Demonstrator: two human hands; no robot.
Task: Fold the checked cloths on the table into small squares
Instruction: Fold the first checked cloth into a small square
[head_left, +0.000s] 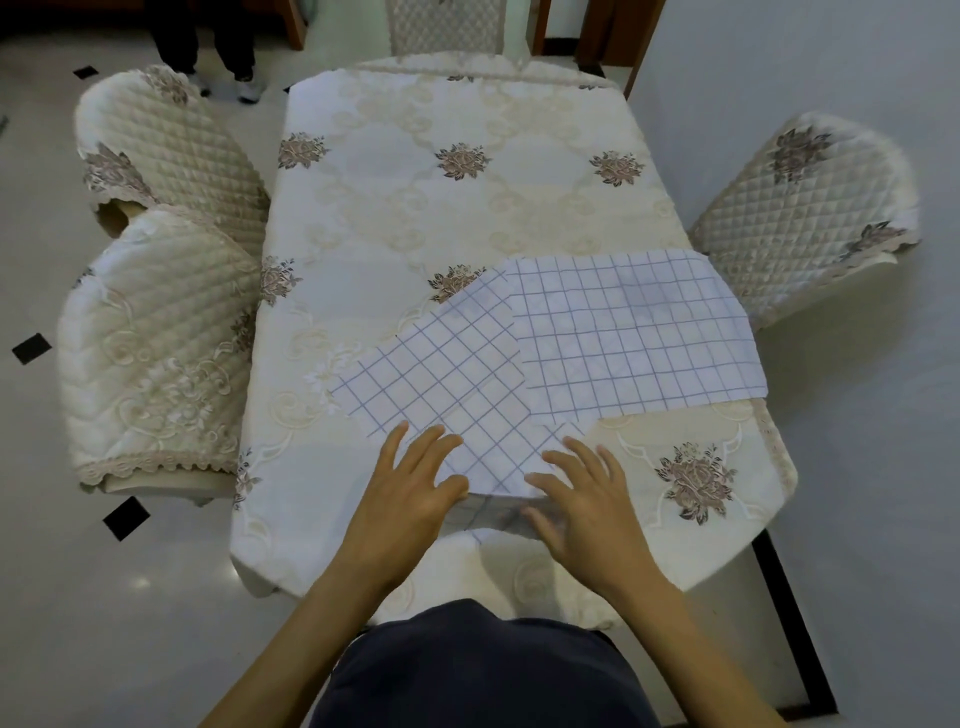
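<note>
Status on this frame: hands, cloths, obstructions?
Left hand, right hand open, flat on near cloth. Second cloth overlaps it, unfolded. Nothing in the way.

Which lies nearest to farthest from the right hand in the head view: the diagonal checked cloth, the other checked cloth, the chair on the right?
1. Diagonal checked cloth, under the right hand.
2. Other checked cloth, beyond it, right.
3. Right chair, off the table's edge.
</note>
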